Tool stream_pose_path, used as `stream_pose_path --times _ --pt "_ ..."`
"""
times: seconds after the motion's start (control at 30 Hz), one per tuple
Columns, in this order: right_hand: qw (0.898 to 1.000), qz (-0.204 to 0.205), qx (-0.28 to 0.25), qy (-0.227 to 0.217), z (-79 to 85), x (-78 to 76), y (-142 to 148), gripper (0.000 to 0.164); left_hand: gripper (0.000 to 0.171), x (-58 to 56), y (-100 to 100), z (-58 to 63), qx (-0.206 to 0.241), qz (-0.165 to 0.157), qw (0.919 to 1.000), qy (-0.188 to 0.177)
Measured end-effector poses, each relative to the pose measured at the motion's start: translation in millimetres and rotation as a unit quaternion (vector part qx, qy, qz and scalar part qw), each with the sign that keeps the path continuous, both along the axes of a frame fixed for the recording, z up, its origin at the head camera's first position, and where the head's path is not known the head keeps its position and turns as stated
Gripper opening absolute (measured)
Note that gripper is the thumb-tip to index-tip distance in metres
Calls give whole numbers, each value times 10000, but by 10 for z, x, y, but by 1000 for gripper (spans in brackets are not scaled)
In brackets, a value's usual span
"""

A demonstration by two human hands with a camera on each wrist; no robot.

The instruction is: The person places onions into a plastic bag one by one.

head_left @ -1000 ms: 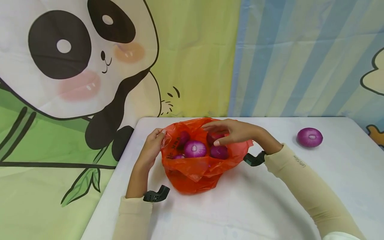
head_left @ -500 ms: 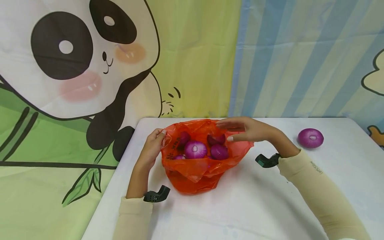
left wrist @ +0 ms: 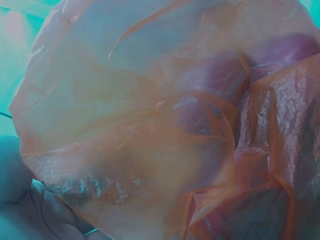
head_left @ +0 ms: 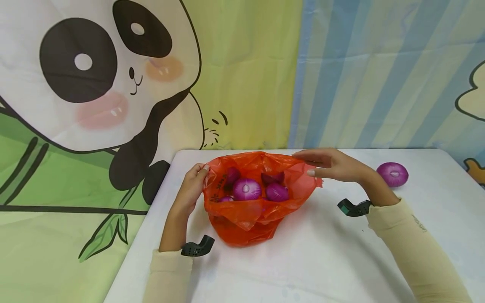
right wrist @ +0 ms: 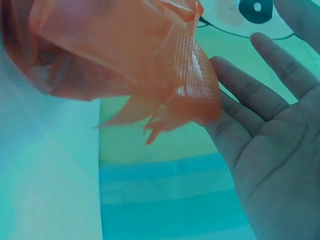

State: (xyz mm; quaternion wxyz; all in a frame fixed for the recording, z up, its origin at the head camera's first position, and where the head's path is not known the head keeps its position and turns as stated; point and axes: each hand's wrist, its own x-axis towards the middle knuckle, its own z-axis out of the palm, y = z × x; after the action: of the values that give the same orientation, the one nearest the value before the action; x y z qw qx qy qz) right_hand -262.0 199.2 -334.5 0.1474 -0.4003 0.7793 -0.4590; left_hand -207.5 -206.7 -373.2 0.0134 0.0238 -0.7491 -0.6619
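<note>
A red plastic bag [head_left: 242, 227] stands on the table with its mouth spread wide. Several purple onions lie inside, one pale-topped onion [head_left: 247, 189] in the middle and another onion [head_left: 277, 192] to its right. My left hand [head_left: 192, 187] pinches the bag's left rim between thumb and fingers; in the left wrist view the film covers most of the picture. At the bag's right rim, my right hand [head_left: 339, 165] has its fingers extended and holds nothing. The right wrist view shows its palm [right wrist: 280, 135] beside the bag's torn-looking corner [right wrist: 192, 85].
A single purple onion [head_left: 392, 174] sits on the white table [head_left: 322, 261] at the back right, just beyond my right wrist. Behind the table hangs a cloth backdrop [head_left: 250, 75] with a panda and stripes.
My right hand has moved right, from above the onions in the bag to the bag's right rim. My left hand has kept its grip on the left rim.
</note>
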Motion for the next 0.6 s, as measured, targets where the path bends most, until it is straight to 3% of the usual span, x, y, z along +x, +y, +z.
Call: stream_pose_path --times 0.17,0.4,0.6 --pt "9999 -143 32 74 -47 18 128 50 25 -7 10 -14 -16 24 10000 -16" --pt "9975 -664 232 45 -134 58 315 52 24 -5 4 -23 74 -20 10000 15" --pt "9968 -783 151 64 -192 117 491 50 25 -4 -3 -12 43 -4 10000 39"
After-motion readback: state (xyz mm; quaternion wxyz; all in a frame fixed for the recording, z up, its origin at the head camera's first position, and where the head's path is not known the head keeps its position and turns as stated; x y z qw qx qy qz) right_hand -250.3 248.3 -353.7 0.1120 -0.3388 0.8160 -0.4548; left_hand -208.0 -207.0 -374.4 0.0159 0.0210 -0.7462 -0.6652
